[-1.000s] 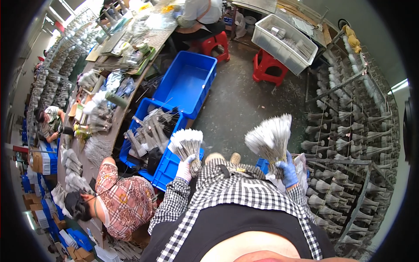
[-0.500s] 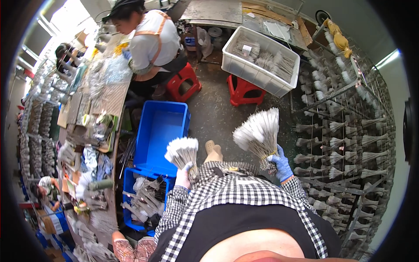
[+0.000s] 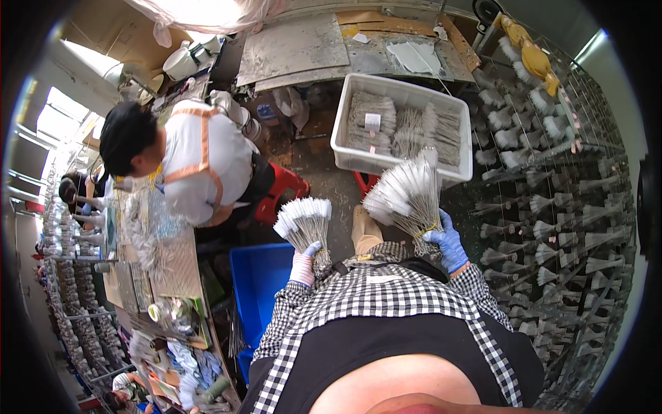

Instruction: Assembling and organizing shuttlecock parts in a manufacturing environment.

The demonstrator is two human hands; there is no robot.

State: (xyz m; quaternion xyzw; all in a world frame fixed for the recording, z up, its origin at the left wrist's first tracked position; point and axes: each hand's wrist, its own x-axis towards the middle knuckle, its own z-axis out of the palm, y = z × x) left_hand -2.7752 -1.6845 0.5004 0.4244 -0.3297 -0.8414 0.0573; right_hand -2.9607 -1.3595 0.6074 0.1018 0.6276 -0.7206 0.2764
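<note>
Seen from above, a pers. in a black-and-white checked apron [image 3: 393, 298] and black top holds one bundle of thin wiry stems per hand, both out in front at abt waist height, well apart. L hand [image 3: 304, 266], in a pale glove, is wrapped round the stem end of the L bundle [image 3: 302, 222], thumb across the near side; its other fingers are mostly hidden, so can't tell exactly how they lie. White brushy tips fan up & away from the body. R hand [image 3: 452, 247], in a blue glove, is closed round the lower stems of the R bundle [image 3: 405, 194], which is bigger, tilted w/ tips toward upper L, & has a yellow band [image 3: 423, 233] just by the fingers. Beyond it, a whitish plastic tub [image 3: 350, 160] holds rows of similar grey bundles plus a white tag [image 3: 372, 122]; R bundle's tips overlap the tub's near wall in view. Part of a red stool [image 3: 365, 182] shows below the tub. Nearer L, a blue bin [image 3: 254, 270] sits on the floor beside a long worktable [image 3: 178, 276] w/ cloths [image 3: 196, 364] & clutter. A co-wkr in white top w/ tan straps [image 3: 204, 153] is at that table, by another red seat [image 3: 285, 192]. Far side: a bench w/ grey boards [image 3: 296, 50]. R side: tall rack [image 3: 562, 252] full of white-tipped bundles, w/ yellow cloth [image 3: 529, 54] hung near its top.
</note>
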